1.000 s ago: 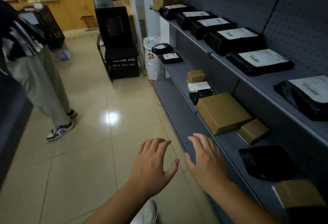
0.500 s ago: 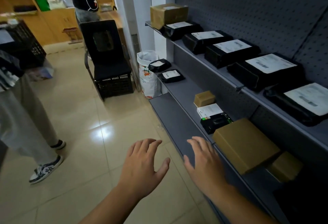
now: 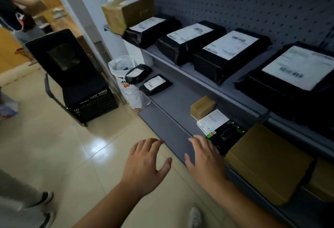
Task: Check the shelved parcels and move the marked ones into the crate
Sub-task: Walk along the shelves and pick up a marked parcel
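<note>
Glossy beige tile floor (image 3: 54, 146) on the left, bit of glare on it; black crate (image 3: 94, 104) sits there under a black chair (image 3: 61, 56), white sack (image 3: 126, 86) just beside; left hand (image 3: 144, 164) over the floor, right hand (image 3: 206, 161) at the grey shelves (image 3: 177, 97), fingers spread, holding nothing; black labelled parcels (image 3: 224, 54) line the upper shelf against a pegboard wall (image 3: 235, 1).

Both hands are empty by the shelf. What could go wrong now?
The right hand hovers by the small labelled parcel, squeezed between a small brown box and a large brown box; grabbing an unmarked one is easy. The black crate sits across the floor, with another person's shoes nearby, so carrying could end in a bump.
</note>
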Demonstrator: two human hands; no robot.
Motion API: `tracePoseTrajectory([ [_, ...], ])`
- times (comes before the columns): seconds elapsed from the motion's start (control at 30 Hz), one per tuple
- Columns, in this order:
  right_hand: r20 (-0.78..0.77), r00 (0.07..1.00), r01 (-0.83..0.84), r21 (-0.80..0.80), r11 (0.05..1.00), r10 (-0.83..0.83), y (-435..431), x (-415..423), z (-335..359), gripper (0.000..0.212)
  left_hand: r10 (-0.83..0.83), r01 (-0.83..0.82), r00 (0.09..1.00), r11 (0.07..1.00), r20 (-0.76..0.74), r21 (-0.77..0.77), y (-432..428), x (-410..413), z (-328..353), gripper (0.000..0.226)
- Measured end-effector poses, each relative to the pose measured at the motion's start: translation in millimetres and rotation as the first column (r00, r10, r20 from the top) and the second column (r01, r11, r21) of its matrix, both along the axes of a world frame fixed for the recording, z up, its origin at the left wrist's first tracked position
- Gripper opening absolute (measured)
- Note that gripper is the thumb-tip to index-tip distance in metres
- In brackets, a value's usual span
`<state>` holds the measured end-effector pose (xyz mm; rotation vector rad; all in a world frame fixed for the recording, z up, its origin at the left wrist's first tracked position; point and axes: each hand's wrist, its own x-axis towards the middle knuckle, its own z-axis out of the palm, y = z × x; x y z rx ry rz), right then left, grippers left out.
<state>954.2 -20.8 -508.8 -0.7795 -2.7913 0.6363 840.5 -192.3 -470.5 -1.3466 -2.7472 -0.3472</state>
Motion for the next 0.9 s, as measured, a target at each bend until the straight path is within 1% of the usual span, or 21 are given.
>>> tracePoseTrajectory([
  [0.13,0.001,0.999,0.053,0.016,0.998,-0.053,25,-43,-1,0.05,-0.059,0.06,0.998,0.998,0.022,-0.036,32,-54,2,0.061],
  [0.23,-0.009,0.994,0.11,0.026,0.994,-0.109,38,-69,1,0.049,-0.109,0.11,0.994,0.994,0.026,-0.029,53,-89,4,0.061],
  [0.33,-0.023,0.984,0.176,0.045,0.983,-0.175,50,-96,-1,0.05,-0.186,0.187,0.982,0.981,0.036,-0.042,79,-129,1,0.062],
  [0.47,-0.013,0.962,0.274,0.048,0.961,-0.274,59,-120,-20,0.051,-0.312,0.323,0.944,0.94,0.106,-0.106,115,-179,-10,0.069],
  [0.53,-0.013,0.936,0.352,0.064,0.934,-0.352,60,-139,-26,0.051,-0.39,0.403,0.912,0.909,0.126,-0.103,130,-208,-16,0.07],
  [0.63,-0.021,0.872,0.489,0.056,0.871,-0.488,51,-182,-33,0.054,-0.507,0.516,0.852,0.855,0.129,-0.056,145,-268,-24,0.062],
  [0.7,0.001,0.826,0.563,0.043,0.825,-0.564,39,-208,-34,0.057,-0.544,0.551,0.831,0.833,0.117,-0.042,152,-305,-32,0.06],
  [0.8,0.039,0.776,0.629,0.038,0.777,-0.63,26,-234,-28,0.058,-0.6,0.609,0.789,0.792,0.134,-0.04,162,-339,-38,0.059],
  [0.9,0.066,0.739,0.67,0.029,0.742,-0.67,20,-251,-31,0.054,-0.655,0.672,0.735,0.739,0.175,-0.058,171,-358,-50,0.061],
])
